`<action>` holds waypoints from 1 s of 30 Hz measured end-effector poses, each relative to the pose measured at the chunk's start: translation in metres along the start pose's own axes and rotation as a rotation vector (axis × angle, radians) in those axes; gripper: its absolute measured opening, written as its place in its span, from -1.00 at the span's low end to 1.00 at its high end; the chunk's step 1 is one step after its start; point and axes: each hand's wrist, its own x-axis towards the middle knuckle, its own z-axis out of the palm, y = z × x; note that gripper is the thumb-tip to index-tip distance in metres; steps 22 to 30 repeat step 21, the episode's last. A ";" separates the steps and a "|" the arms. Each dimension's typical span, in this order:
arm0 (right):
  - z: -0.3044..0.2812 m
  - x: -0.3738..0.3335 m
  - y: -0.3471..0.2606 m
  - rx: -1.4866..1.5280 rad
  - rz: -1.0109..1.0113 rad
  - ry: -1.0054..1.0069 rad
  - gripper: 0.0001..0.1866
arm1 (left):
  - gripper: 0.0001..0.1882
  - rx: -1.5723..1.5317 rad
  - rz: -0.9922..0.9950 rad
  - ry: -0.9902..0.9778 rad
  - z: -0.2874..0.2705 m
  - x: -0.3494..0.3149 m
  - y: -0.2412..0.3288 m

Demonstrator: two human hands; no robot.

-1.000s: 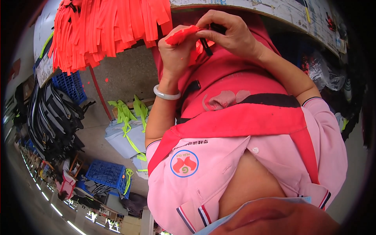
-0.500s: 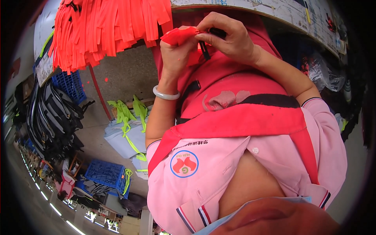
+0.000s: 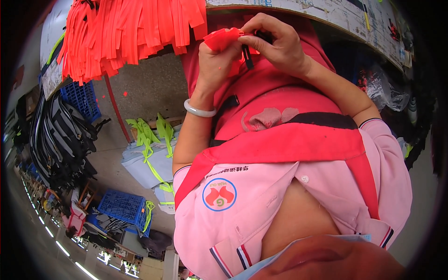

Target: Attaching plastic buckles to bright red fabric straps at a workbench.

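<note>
My left hand (image 3: 215, 65), with a white bangle on its wrist, is closed around a bright red-orange fabric strip (image 3: 223, 39) that folds over its top. Thumb and forefinger of my right hand (image 3: 280, 46) pinch at the strip's right end, meeting the left fingers. A small black object (image 3: 264, 36) shows inside the right hand; its kind is not clear. Below the pinch a short, narrow black piece (image 3: 247, 57) hangs down, and I cannot tell whether it joins that object. Both hands are above my red apron (image 3: 289, 140), near the table edge.
Many red-orange strips (image 3: 126, 32) hang over the table edge at the far left. The worktable (image 3: 322, 18) runs along the far side. Left are grey-black straps (image 3: 60, 140), a blue crate (image 3: 122, 205) and pale sheets (image 3: 144, 163) with lime ties. Clear plastic (image 3: 389, 88) lies right.
Both hands have shifted slightly to the right and upward with the red-orange strip. The grip looks the same.
</note>
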 end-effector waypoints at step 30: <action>-0.001 0.001 -0.001 0.006 -0.024 -0.054 -0.83 | -0.89 0.097 0.015 -0.047 -0.008 0.002 -0.006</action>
